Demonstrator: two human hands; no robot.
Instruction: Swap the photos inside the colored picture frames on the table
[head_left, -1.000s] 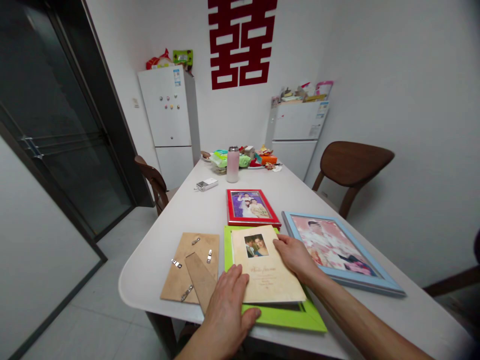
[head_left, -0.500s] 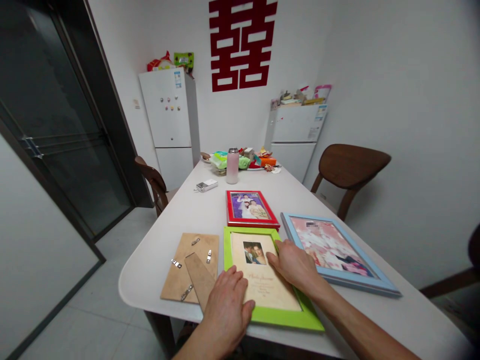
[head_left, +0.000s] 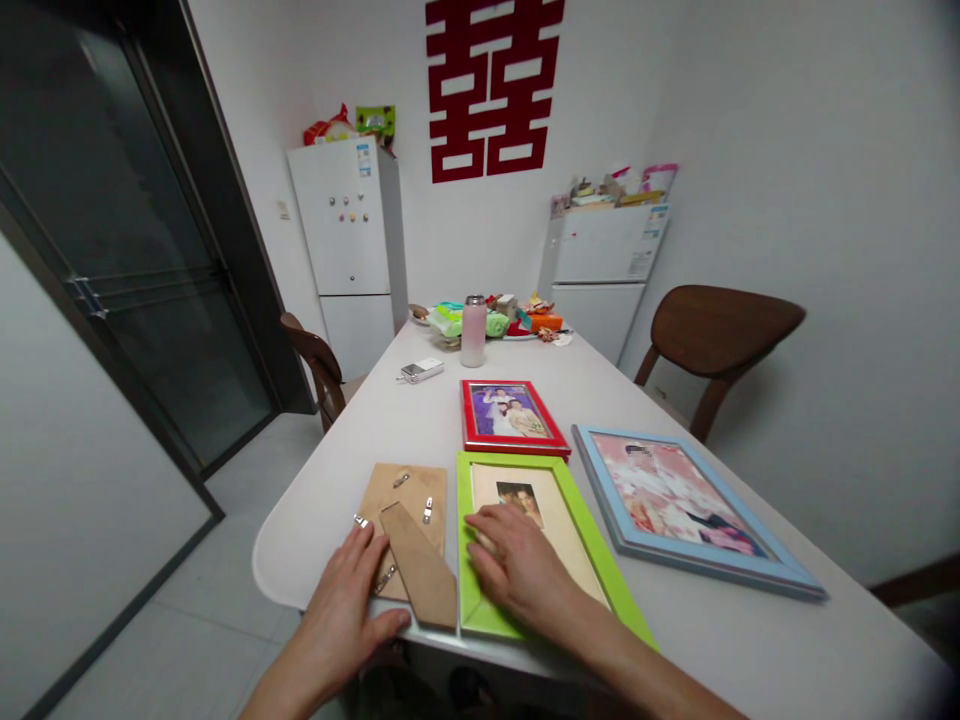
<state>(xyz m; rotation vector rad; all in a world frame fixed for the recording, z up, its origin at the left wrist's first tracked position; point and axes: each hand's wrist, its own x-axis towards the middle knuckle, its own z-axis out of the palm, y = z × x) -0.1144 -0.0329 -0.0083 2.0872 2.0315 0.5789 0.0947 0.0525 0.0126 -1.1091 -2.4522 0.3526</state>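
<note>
Green frame (head_left: 594, 532): rectangular, flat smooth rim, lying before you on the counter (head_left: 375, 430), its near edge close to the counter's front edge. Inside it, a cream paper sheet (head_left: 559, 490) with a small printed photo.

Hands, two, bare. Your right hand (head_left: 525, 570) lies across the green frame, fingers bent at its left inner edge; whether they pinch anything you cannot tell from here. Your left hand (head_left: 337, 605) is open, fingertips at the left edge of the backing board, thumb apart from them.

Backing board (head_left: 418, 487): thin, brown, wood-like, matt, just left of the green frame, with metal clips (head_left: 427, 510) and a tapered stand leg (head_left: 424, 575) slanting over it towards you.

Red frame (head_left: 517, 446): glossy rim, just beyond the green one. Blue frame (head_left: 601, 492): larger, thick-sided, set askew to the right.

Edges and room: a narrow gap parts board from green frame; a slim wedge of counter parts green from blue. Broader smooth white surface runs left of the red frame, up to the silver gadget (head_left: 421, 370) and pink bottle (head_left: 473, 335). The counter's near left corner is rounded.
</note>
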